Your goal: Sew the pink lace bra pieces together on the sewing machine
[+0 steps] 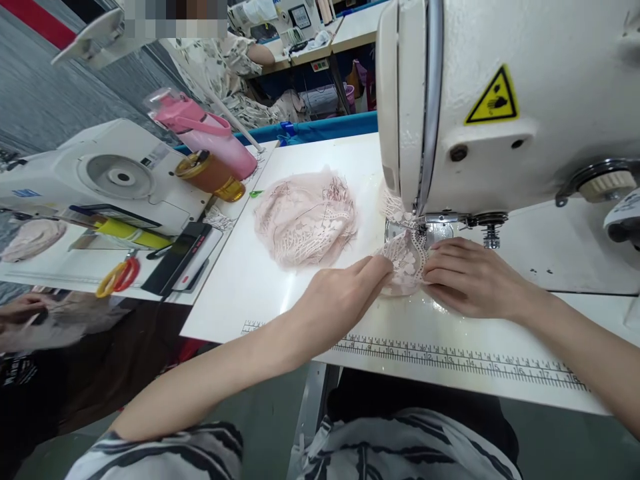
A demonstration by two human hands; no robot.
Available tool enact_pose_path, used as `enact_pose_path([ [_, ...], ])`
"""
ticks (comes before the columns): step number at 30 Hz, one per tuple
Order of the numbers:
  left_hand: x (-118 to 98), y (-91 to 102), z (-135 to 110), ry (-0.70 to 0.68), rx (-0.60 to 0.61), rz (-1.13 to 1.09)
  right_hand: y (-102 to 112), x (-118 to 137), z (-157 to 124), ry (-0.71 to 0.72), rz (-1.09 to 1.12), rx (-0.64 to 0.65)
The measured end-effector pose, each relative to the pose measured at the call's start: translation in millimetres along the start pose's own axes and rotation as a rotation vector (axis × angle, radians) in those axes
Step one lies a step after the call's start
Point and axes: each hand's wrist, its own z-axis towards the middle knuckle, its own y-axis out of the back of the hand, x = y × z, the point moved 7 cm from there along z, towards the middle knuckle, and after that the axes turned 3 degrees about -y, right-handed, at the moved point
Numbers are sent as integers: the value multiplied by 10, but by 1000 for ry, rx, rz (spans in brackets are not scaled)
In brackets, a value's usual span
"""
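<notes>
One piece of pale pink lace (407, 267) lies at the presser foot (419, 220), on the bed of a white sewing machine (550, 87). Its left edge is pinched between the closed fingers of the left hand (353, 290); its right edge appears gripped by the bunched fingers of the right hand (463, 277). For good work, the lace is best kept flat and evenly taut, guided without tugging, with its scalloped edge lined up and the fingertips kept clear of the needle area. One heap of similar lace (305, 223) is seen to the left on the white table (230, 307). Farther left, one second machine (120, 173), one pair of scissors (120, 275), one pink bottle (210, 137) and one amber cup (213, 177) are counted.
</notes>
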Motion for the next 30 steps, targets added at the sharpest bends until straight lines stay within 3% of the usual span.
enact_pose_path([
  [2,-13,-35,131,-67,56,-37,23,1,-4,13,17,-19],
  [6,-56,-316,293,-248,190,-30,56,-19,-32,11,20,-8],
  [9,-83,-430,319,-344,35,122,55,-32,-50,-1,7,14],
  [13,-139,-425,253,-400,-232,236,-9,-46,1,-71,-27,83],
  [21,-114,-382,189,-397,-354,337,26,94,75,14,29,4],
  [25,-35,-501,198,-395,-248,231,57,73,24,2,49,-28],
  [30,95,-678,223,-299,-97,105,51,86,58,-7,52,-32],
])
